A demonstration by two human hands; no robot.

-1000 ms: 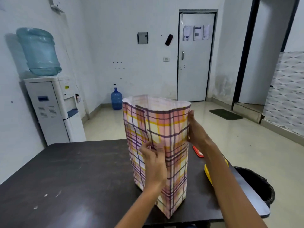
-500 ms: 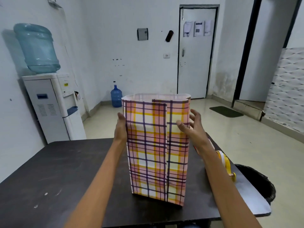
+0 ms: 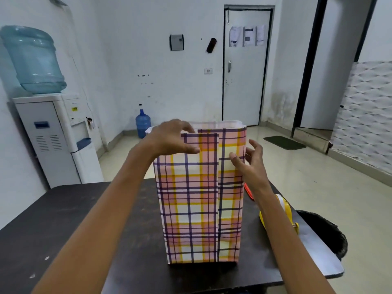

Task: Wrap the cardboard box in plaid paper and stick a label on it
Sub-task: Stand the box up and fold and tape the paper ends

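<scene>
Two hands: left hand [image 3: 169, 139] arched over the plaid paper's [image 3: 191, 209] upper left corner, thumb flat on its front, grip or mere rest unclear; right hand [image 3: 250, 164] spread open, thumb tip on the front near its right edge. Paper stands as a tall sleeve on the table [image 3: 63, 230], judged light, thin, crease-prone; best pressed flat at the seam. Cardboard box hidden inside it; no label visible; tape dispenser [image 3: 289, 211] to its right, half behind the forearm.

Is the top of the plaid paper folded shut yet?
No: the plaid paper stands as an open tube at the top, its white inside showing and no flaps folded down.
</scene>
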